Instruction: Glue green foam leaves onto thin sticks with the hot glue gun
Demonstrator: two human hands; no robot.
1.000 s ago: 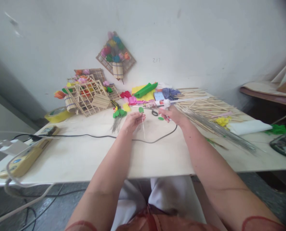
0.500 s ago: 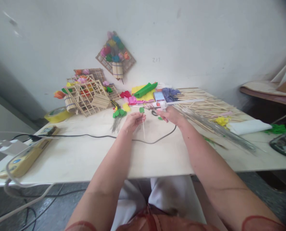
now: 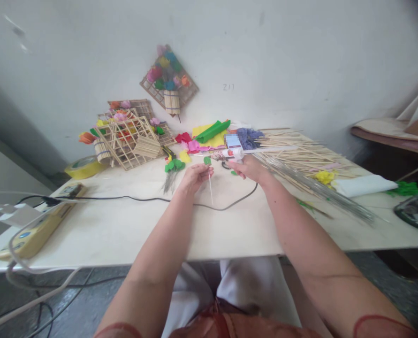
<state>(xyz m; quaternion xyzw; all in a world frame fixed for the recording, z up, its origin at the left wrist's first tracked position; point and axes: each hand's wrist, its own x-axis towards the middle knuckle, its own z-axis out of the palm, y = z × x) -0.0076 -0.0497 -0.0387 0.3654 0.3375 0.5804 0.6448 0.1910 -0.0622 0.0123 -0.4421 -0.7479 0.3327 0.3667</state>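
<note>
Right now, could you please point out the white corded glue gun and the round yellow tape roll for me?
White corded glue gun [image 3: 235, 153], head view: on its body.
Round yellow tape roll [image 3: 82, 174], head view: on its outer side.

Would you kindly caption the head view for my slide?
Left hand holds green-topped stem; right hand holds glue gun.

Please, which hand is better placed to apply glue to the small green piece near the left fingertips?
Right, most likely. The right hand holds the glue gun, whose front end points toward the green piece. The left hand is occupied with the thin pale stem.
</note>
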